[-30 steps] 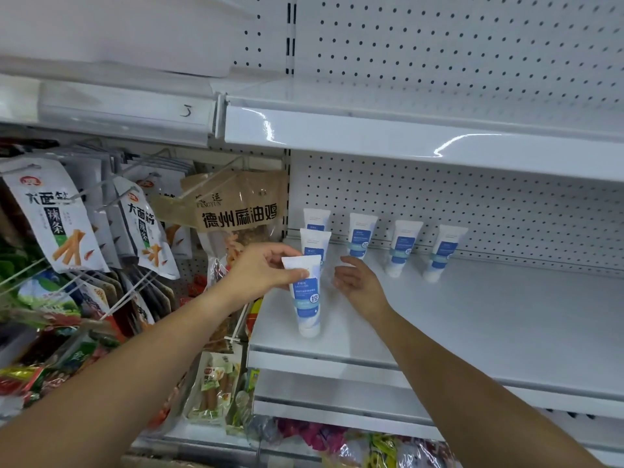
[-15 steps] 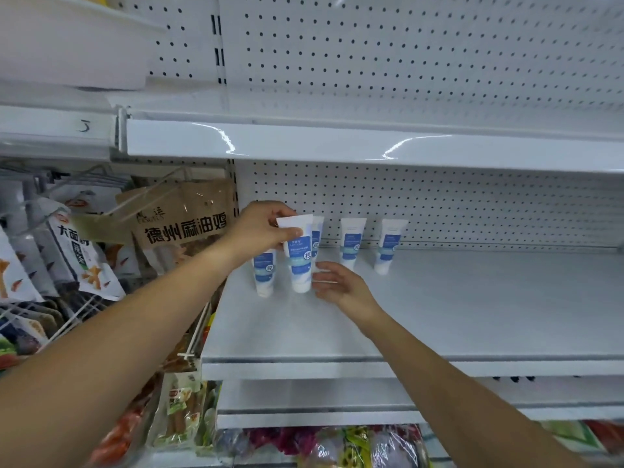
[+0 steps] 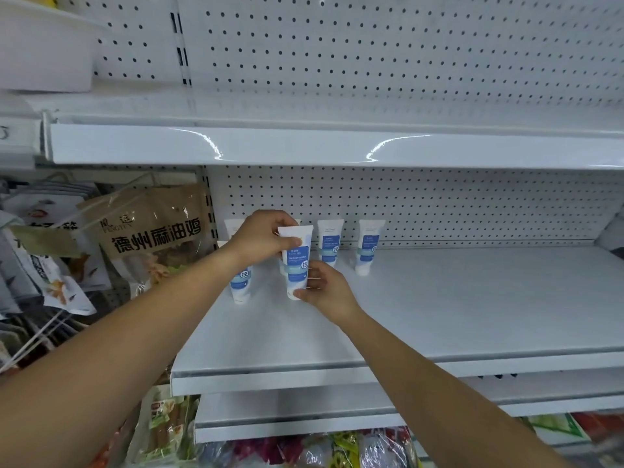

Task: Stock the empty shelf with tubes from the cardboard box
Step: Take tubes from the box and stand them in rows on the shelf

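Left hand [image 3: 266, 238]: it was clamped on the flat top end of the tube [image 3: 297, 261], with the thumb in front and the fingers curled over the edge.
Right hand [image 3: 326, 288]: it held the low part of the same tube. The thumb lay at the cap end and the fingers were bent against the side.
Tube: white with a blue label, it was upright with the cap down, under the left hand and just left of the right palm. I could not tell if the cap touched the shelf [image 3: 439, 315].
Shelf: a white board was under both hands, with a pegboard wall [image 3: 439, 204] behind them.
Second tube [image 3: 240, 287]: it stood cap down on the shelf, just under the left wrist, and the forearm hid part of it.
Third tube [image 3: 330, 243]: it stood upright at the wall, beyond the right hand and apart from it.
Fourth tube [image 3: 368, 246]: it stood at the wall too, further to the right of the right hand.
Corner tube [image 3: 233, 228]: only its top showed, behind the left hand.
Snack bag [image 3: 158, 231]: brown, it hung left of the left forearm, outside the shelf.
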